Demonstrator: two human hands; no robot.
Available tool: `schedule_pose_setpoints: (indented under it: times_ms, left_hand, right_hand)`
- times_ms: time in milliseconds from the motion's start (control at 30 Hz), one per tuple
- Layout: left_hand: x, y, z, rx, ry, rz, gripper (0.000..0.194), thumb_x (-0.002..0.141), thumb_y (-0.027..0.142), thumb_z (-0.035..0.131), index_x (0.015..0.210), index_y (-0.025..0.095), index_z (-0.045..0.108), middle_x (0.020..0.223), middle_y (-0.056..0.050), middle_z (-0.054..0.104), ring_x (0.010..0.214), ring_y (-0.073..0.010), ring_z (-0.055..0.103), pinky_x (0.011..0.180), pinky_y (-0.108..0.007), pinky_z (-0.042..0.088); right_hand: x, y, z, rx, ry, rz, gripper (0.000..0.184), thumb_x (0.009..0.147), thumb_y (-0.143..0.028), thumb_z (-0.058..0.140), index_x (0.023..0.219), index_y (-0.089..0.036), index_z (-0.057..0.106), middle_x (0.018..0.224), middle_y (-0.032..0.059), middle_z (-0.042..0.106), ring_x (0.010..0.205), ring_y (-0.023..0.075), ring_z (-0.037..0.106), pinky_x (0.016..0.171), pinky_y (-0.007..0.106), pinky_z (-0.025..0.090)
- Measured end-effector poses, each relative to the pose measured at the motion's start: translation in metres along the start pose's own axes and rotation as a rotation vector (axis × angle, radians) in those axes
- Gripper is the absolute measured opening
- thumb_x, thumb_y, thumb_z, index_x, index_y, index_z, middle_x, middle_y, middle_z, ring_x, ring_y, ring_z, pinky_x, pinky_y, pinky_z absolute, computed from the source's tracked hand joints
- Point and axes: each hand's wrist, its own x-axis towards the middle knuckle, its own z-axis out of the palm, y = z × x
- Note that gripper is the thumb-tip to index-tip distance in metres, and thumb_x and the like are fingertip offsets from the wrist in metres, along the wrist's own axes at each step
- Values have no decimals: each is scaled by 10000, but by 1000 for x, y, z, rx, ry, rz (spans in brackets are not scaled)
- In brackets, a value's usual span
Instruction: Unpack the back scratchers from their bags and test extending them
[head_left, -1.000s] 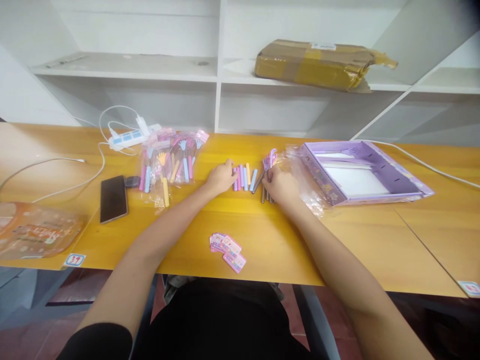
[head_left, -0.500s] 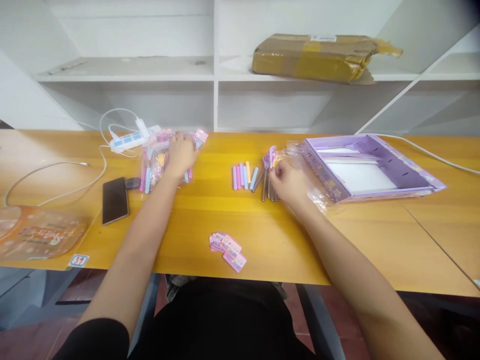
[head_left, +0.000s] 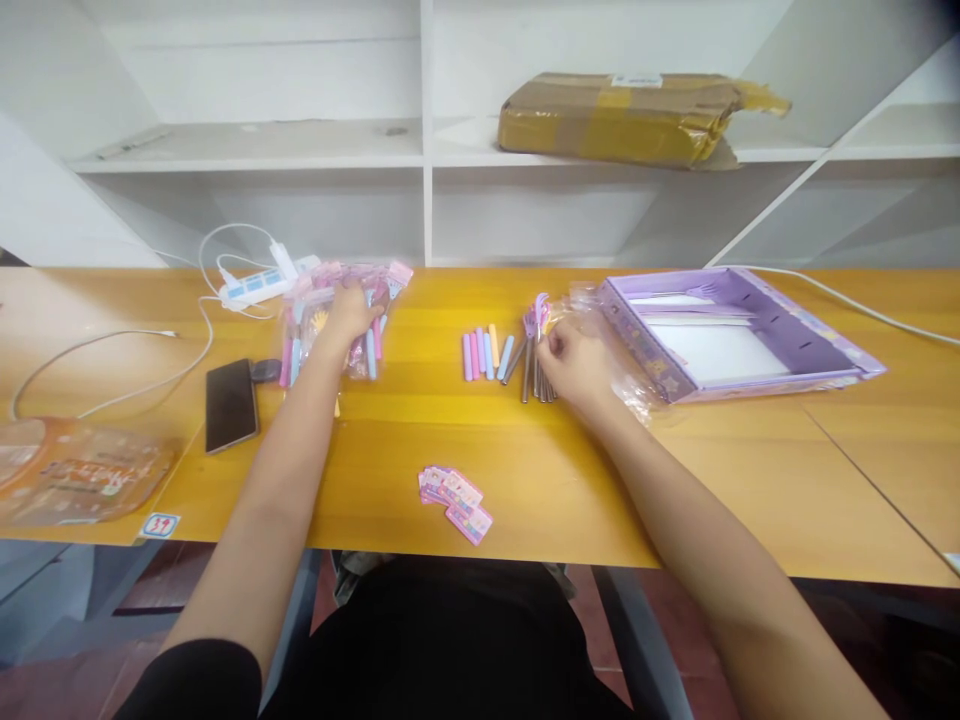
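Left hand [head_left: 351, 318] crossed open tabletop [head_left: 420, 410] to packets [head_left: 373, 352].

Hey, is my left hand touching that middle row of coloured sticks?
Apart. The head view shows a wide strip of tabletop between the left hand and the coloured sticks.

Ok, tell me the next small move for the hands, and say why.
I'd probably have the right hand draw one of the metal rods clear of the bunch. Its fingers are at that bunch, just below the coloured ends, and the loose handles lie in a row close by, while the left hand is over the bagged sticks.
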Motion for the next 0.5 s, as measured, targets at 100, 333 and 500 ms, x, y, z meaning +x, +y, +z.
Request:
schedule_pose_setpoints:
  times_ms: [100,333,500]
  left_hand:
    - [1,0,-5,-31,14,17,653,880,246,809,1459,119,534,1437,-247,643,1417,-431,597,1225,-568,467]
    - [-3,22,-16,-247,147,87,500,853,135,765,1319,179,589,1329,-152,635,1287,-333,634,1132,-500,537]
    - [-31,76,-53,-343,176,334,571,891,99,745,1414,215,550,1391,-140,598,1333,-307,613,1150,-478,508]
  right_hand:
    - [-1,1,1,32,29,-23,277,947,-338,588,735,-248,434,666,19,590,624,177,481,644,305,311]
    - [-3,-3,-3,146,133,-93,299,946,-330,578,721,-253,396,642,-9,528,620,165,491,665,306,361]
    - [1,-28,-30,209,148,-146,260,966,-342,619,779,-246,467,682,-1,570,626,170,511,662,316,370]
